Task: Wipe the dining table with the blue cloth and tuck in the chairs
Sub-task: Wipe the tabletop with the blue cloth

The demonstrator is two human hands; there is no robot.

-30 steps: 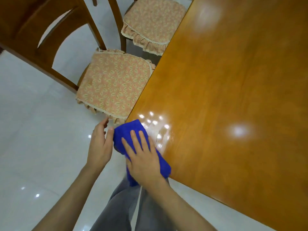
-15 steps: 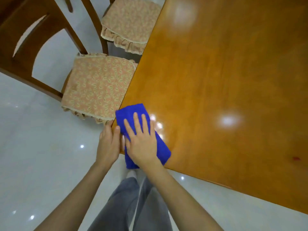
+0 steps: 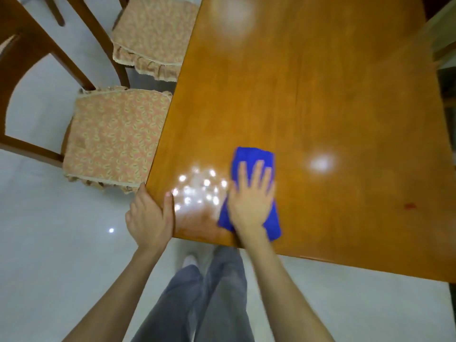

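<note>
Blue cloth (image 3: pixel 251 169) flat on dining table (image 3: pixel 320 95) near its front edge, under right hand (image 3: pixel 250 198), palm down, fingers spread. Left hand (image 3: pixel 150 215) curled over table corner, thumb on top. Two cushioned chairs (image 3: pixel 111 141) just beside table's left edge.

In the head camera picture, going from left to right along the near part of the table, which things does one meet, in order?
Nearer chair cushion → left hand gripping the table corner → shiny wet patch → right hand flat on the blue cloth → small red mark.
</note>
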